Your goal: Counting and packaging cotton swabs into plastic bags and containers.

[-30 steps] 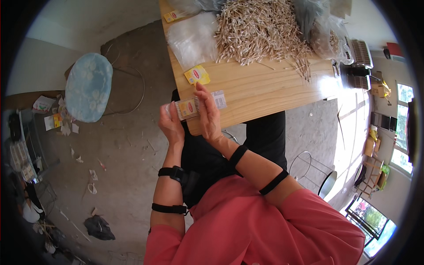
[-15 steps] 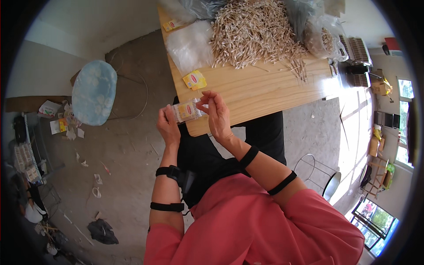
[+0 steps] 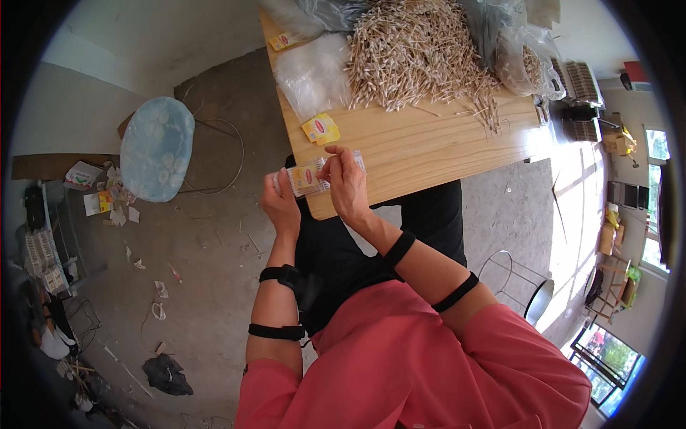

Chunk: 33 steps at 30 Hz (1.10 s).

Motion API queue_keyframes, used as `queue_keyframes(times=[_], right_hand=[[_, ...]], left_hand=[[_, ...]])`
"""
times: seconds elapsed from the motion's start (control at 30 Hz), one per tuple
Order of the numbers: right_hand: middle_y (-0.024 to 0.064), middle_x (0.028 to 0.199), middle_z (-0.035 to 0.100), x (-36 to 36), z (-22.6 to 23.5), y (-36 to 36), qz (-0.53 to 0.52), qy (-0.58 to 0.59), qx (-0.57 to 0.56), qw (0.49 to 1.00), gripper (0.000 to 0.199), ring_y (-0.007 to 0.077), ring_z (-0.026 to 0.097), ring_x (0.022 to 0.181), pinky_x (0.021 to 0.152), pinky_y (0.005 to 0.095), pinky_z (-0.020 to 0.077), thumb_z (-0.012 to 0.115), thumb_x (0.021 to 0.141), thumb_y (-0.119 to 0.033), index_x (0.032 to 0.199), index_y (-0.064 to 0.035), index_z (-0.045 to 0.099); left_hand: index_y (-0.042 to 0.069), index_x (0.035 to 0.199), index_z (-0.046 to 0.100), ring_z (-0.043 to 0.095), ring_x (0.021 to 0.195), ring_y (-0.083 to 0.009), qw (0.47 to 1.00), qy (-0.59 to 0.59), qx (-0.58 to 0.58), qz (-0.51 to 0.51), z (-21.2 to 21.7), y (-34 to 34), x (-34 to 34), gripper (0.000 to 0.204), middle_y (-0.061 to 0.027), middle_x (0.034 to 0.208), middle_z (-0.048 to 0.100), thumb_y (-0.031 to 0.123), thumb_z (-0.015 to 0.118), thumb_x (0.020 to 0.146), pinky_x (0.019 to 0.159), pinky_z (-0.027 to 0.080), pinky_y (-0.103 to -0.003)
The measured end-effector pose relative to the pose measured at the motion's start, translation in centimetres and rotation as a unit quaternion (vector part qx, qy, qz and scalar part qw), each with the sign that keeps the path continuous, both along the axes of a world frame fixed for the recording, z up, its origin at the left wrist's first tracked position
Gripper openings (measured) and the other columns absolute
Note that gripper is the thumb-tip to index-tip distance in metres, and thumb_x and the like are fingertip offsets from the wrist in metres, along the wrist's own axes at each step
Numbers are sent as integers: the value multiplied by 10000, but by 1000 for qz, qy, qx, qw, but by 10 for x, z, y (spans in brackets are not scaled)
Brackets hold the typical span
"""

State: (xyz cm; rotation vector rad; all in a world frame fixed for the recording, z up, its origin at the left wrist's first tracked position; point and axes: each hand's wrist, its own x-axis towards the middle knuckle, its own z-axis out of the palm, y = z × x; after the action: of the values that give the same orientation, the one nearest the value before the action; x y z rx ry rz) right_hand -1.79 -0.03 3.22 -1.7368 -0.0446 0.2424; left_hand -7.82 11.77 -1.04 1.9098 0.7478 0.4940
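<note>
Above the near left corner of the wooden table (image 3: 421, 154) I hold a clear bag of cotton swabs (image 3: 306, 180) with a yellow label card inside. My left hand (image 3: 281, 202) is closed on the bag's left end, thumb and fingers pinching the plastic. At the other end my right hand (image 3: 346, 184) grips the bag, its fingers bent over the plastic and partly hiding it. Just beyond lie yellow label cards (image 3: 321, 129). A stack of clear plastic bags (image 3: 313, 75) lies farther back, beside a big heap of loose cotton swabs (image 3: 414, 53).
A clear bag with more swabs (image 3: 525, 68) stands at the table's far right. To the left is a stool with a light blue cushion (image 3: 157, 150). Paper scraps (image 3: 118, 193) and a black crumpled bag (image 3: 168, 374) lie on the floor. A round stool (image 3: 539, 300) stands right.
The view has shifted slightly, so the table and hands appear a little farther right. My right hand has moved further over the swab bag, whose right end now shows past the fingers.
</note>
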Motion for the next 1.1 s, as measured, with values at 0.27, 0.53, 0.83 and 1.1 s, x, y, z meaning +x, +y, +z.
queue_keyframes(times=[0.27, 0.53, 0.83, 1.1], right_hand=[[96, 743, 590, 5, -1, 2, -27, -29, -3, 999, 220, 206, 611, 708, 677, 337, 493, 429, 1019, -73, 1170, 24, 557], [100, 718, 604, 13, -6, 12, -31, -38, 12, 999, 228, 204, 622, 667, 655, 342, 500, 427, 1010, -78, 1152, 34, 565], [107, 682, 613, 15, 4, 10, -28, -6, -47, 998, 235, 214, 638, 630, 626, 347, 505, 442, 991, -81, 1146, 43, 569], [124, 920, 628, 17, -10, -16, -17, -104, 19, 994, 191, 212, 643, 835, 750, 332, 518, 454, 995, -15, 1139, 13, 577]], left_hand=[[-8, 911, 591, 528, 687, -92, 1000, -5, -28, -5, 3, -1, 1, 313, -61, 725, 601, 283, 563, 1023, 621, 454, -288], [-6, 912, 593, 535, 680, -96, 1000, -10, -20, -4, 2, -1, 1, 297, -64, 720, 607, 271, 570, 1019, 623, 460, -288], [-4, 938, 601, 595, 651, -171, 1000, -2, -1, -9, 0, 0, 1, 280, -119, 738, 640, 262, 572, 1017, 620, 483, -322], [6, 1007, 608, 590, 686, -153, 998, 33, -47, -33, -3, 9, -5, 275, -108, 770, 649, 275, 559, 1025, 653, 482, -303]])
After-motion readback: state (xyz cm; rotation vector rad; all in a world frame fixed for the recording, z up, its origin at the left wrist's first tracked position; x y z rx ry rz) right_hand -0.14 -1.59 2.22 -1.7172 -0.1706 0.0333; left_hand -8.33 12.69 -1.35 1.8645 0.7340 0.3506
